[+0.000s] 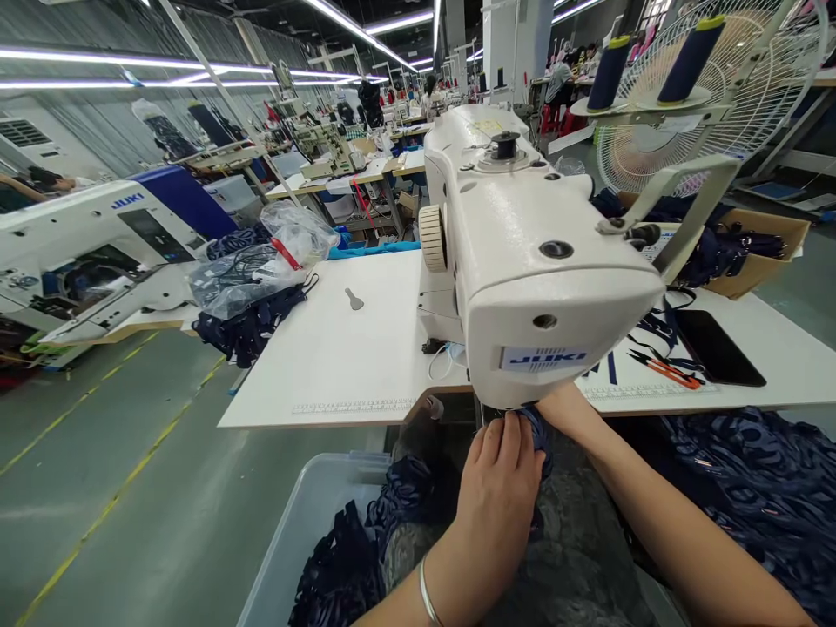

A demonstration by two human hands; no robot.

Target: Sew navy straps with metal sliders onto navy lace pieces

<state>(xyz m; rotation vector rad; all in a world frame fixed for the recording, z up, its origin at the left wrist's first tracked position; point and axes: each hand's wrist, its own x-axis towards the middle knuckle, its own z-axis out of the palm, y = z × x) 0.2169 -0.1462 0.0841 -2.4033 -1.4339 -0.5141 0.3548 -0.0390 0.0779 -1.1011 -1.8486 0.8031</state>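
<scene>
A white sewing machine point(549, 287) marked JUKI stands in front of me, its head over the work. Just under the head, my left hand point(500, 475), with a silver bangle at the wrist, has its fingers together and curled over bunched navy fabric point(541, 435). My right hand point(558, 402) reaches in beneath the machine head from the right. Its fingers are hidden behind the machine and the fabric, so I cannot see what they hold. Below my left arm, more navy fabric pieces point(346, 557) lie in a translucent plastic bin point(287, 531).
Orange-handled thread snips point(672, 373) and a black phone point(722, 348) lie right on the white table point(353, 366). A flat grey metal piece point(353, 300) lies left. Navy fabric point(764, 496) is heaped at the right. A fan point(705, 113) stands behind the thread cones point(692, 61).
</scene>
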